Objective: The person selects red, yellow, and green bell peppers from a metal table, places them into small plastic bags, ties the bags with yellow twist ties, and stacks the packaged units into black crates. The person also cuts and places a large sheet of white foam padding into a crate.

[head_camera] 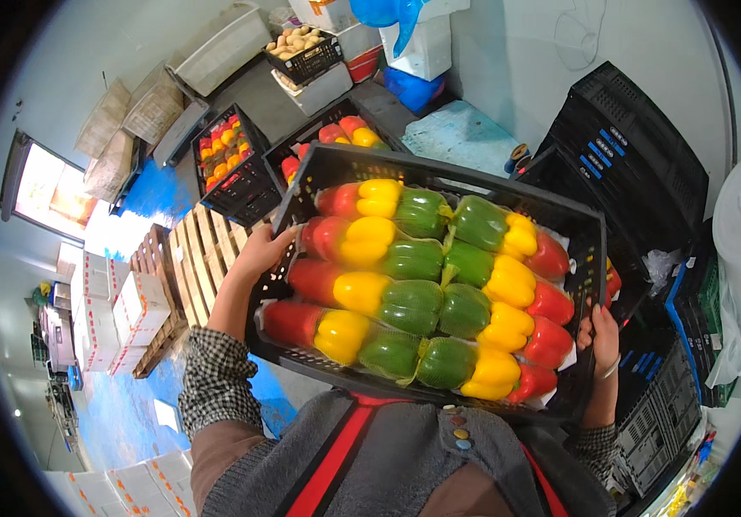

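Note:
A black plastic crate [474,178] is held up in front of my body, slightly tilted, by both hands. My left hand [264,249] grips its left end wall, thumb over the rim. At the opposite end, my right hand [598,333] is closed on the crate's right wall, fingers partly hidden. Inside lie rows of bell peppers in net sleeves, each sleeve with a red, a yellow and a green pepper [412,305]. The green ends and net knots meet along the crate's middle.
Beyond stand another black crate of peppers [241,194] and a crate of potatoes [306,61]. Wooden pallets [199,258] and white taped boxes [141,310] are at left. Stacked empty black crates [642,148] lean at right near the wall. A pale blue board [461,136] lies ahead.

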Demonstrator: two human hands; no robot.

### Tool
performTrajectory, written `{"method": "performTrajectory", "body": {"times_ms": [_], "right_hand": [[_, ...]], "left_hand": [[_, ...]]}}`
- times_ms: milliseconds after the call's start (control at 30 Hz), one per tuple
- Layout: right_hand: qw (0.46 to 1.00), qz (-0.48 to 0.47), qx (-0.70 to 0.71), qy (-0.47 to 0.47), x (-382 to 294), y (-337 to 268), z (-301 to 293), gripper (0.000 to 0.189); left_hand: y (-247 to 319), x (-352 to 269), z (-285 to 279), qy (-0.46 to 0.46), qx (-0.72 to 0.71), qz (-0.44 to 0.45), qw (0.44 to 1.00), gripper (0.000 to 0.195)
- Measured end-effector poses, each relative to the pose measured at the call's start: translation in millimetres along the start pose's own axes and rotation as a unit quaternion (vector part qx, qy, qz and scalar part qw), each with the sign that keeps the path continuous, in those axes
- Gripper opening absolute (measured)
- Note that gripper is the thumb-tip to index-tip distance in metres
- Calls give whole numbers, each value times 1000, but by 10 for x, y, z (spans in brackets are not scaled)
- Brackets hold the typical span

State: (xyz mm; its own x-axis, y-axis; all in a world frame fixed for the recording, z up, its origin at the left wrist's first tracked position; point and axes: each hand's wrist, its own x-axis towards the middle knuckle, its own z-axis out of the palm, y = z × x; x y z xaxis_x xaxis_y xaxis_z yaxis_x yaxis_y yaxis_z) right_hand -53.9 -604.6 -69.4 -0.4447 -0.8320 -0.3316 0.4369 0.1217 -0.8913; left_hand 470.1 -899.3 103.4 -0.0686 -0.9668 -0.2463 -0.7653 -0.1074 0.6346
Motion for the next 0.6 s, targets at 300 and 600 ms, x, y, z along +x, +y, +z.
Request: {"method": "performTrajectory", "body": {"times_ms": [300, 600], "right_hand": [[969, 13, 48, 243, -523, 608, 713, 22], [939, 14, 99, 329, -887, 632, 1909, 27]], "left_hand": [[642, 1561, 96, -55, 135, 211, 967, 60], [588, 2799, 58, -130, 162, 186, 960, 54]]}}
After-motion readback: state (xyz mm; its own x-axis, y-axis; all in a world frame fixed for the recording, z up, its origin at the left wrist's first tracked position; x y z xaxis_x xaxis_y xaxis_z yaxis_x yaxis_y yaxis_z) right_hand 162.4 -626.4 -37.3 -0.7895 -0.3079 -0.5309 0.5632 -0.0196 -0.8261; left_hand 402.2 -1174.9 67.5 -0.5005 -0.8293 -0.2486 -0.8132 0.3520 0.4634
